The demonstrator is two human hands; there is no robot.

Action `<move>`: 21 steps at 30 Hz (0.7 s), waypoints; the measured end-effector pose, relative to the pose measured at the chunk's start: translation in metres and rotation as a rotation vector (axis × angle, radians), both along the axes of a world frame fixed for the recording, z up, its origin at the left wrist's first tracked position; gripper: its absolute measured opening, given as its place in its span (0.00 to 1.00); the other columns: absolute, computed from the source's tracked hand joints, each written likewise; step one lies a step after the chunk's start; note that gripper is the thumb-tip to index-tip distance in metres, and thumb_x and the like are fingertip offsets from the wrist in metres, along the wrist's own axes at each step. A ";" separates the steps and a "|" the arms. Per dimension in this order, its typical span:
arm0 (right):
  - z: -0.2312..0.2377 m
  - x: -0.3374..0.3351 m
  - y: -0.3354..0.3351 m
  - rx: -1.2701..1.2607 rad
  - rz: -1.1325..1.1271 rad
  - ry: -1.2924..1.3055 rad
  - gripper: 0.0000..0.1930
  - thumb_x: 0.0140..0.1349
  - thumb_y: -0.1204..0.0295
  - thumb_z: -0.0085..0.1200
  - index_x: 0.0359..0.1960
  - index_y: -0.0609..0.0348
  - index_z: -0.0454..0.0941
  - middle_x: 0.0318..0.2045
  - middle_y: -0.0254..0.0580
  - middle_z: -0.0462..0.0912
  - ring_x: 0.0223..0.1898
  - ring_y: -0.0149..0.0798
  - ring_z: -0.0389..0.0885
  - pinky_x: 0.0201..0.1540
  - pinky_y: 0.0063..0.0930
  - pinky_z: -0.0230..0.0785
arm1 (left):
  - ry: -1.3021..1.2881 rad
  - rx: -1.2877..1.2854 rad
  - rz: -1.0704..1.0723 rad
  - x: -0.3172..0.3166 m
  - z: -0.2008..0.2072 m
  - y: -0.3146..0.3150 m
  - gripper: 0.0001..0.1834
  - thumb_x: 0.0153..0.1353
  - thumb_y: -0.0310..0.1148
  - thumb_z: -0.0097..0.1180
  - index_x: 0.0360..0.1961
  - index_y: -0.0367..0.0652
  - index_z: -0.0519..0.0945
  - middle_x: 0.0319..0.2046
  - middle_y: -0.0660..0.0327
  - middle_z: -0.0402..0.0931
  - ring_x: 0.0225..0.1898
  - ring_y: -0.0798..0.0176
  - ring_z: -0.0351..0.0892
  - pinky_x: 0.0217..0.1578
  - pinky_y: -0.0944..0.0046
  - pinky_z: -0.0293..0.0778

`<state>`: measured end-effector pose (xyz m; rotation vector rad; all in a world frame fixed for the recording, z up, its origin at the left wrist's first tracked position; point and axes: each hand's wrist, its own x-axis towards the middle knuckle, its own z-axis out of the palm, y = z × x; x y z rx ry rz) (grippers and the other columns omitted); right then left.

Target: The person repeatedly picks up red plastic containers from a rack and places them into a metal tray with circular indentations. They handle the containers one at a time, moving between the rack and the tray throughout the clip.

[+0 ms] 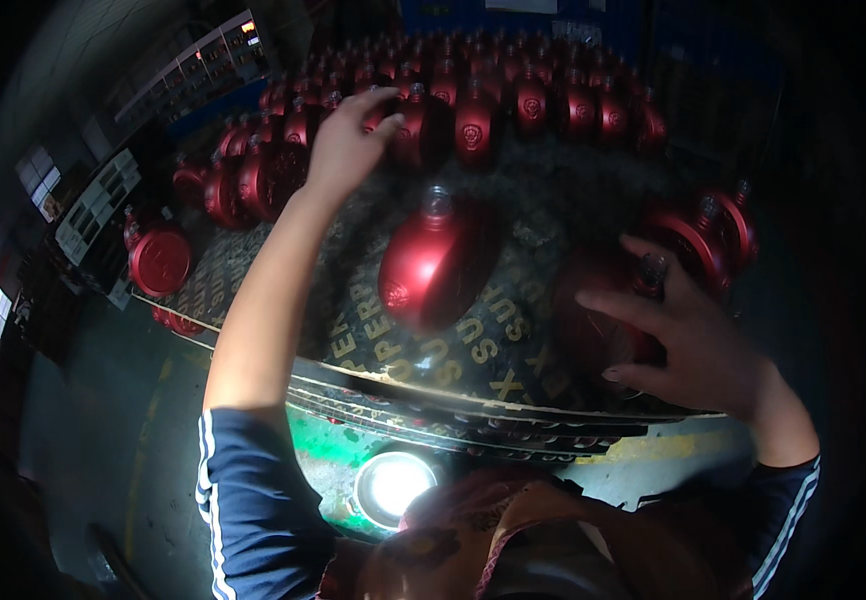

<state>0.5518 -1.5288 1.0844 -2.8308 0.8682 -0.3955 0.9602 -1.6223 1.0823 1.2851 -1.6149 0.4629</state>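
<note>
Left hand (345, 140): arm stretched forward; fingers (378, 100) curl narrowly over a red flask (415, 125) in the near row, touching its top.
Right hand (688, 335): fingers (618, 305) spread wide, wrapped on a dark red flask (593, 320) by its neck.
Centre flask (433, 265): upright between the two hands, untouched.
Board (493, 355): printed sheet under all flasks, below the fingers.
Rows (553, 95): many flasks beyond the left fingertips.
</note>
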 end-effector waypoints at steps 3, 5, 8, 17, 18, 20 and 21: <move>-0.005 -0.001 -0.004 0.018 -0.019 0.021 0.34 0.51 0.64 0.69 0.62 0.35 0.71 0.70 0.57 0.46 0.66 0.62 0.61 0.64 0.47 0.65 | -0.057 0.252 0.114 0.006 -0.002 -0.062 0.30 0.57 0.46 0.62 0.61 0.53 0.74 0.55 0.43 0.74 0.59 0.43 0.71 0.59 0.52 0.69; -0.008 -0.002 -0.007 -0.017 0.045 -0.030 0.34 0.51 0.64 0.69 0.62 0.35 0.71 0.70 0.58 0.47 0.66 0.62 0.62 0.63 0.47 0.66 | -0.151 0.372 0.227 0.001 -0.003 -0.091 0.35 0.56 0.49 0.63 0.66 0.62 0.68 0.61 0.45 0.67 0.60 0.40 0.70 0.60 0.50 0.69; -0.009 -0.002 -0.009 -0.057 0.041 -0.009 0.33 0.54 0.61 0.67 0.63 0.35 0.69 0.68 0.61 0.48 0.64 0.63 0.63 0.61 0.47 0.68 | -0.138 0.548 0.330 -0.011 -0.005 -0.112 0.43 0.54 0.49 0.65 0.70 0.69 0.59 0.63 0.38 0.60 0.57 0.38 0.72 0.59 0.49 0.70; 0.052 0.003 -0.029 -0.419 0.175 -0.237 0.30 0.56 0.59 0.65 0.62 0.44 0.74 0.65 0.52 0.64 0.64 0.54 0.67 0.63 0.44 0.64 | -0.287 0.347 0.302 -0.010 -0.014 -0.012 0.36 0.56 0.41 0.64 0.66 0.70 0.64 0.62 0.48 0.63 0.59 0.41 0.70 0.53 0.49 0.74; 0.063 0.012 -0.046 -0.435 0.202 -0.276 0.29 0.58 0.60 0.63 0.62 0.47 0.73 0.64 0.50 0.66 0.63 0.50 0.69 0.61 0.41 0.66 | -0.267 0.309 0.312 -0.007 -0.016 0.012 0.36 0.56 0.40 0.63 0.66 0.70 0.64 0.63 0.49 0.63 0.60 0.42 0.70 0.53 0.49 0.74; 0.080 0.050 -0.094 -0.531 0.329 -0.288 0.26 0.63 0.62 0.58 0.62 0.52 0.72 0.56 0.46 0.74 0.57 0.44 0.75 0.58 0.36 0.69 | -0.181 0.279 0.323 -0.001 -0.020 0.060 0.35 0.55 0.39 0.64 0.65 0.70 0.67 0.63 0.48 0.63 0.60 0.44 0.70 0.53 0.49 0.74; 0.087 0.072 -0.116 -0.269 0.200 -0.212 0.25 0.64 0.62 0.56 0.62 0.53 0.71 0.53 0.46 0.77 0.55 0.44 0.76 0.57 0.36 0.69 | -0.169 0.270 0.356 0.002 -0.022 0.084 0.35 0.55 0.38 0.65 0.64 0.70 0.67 0.63 0.49 0.64 0.60 0.43 0.70 0.53 0.50 0.74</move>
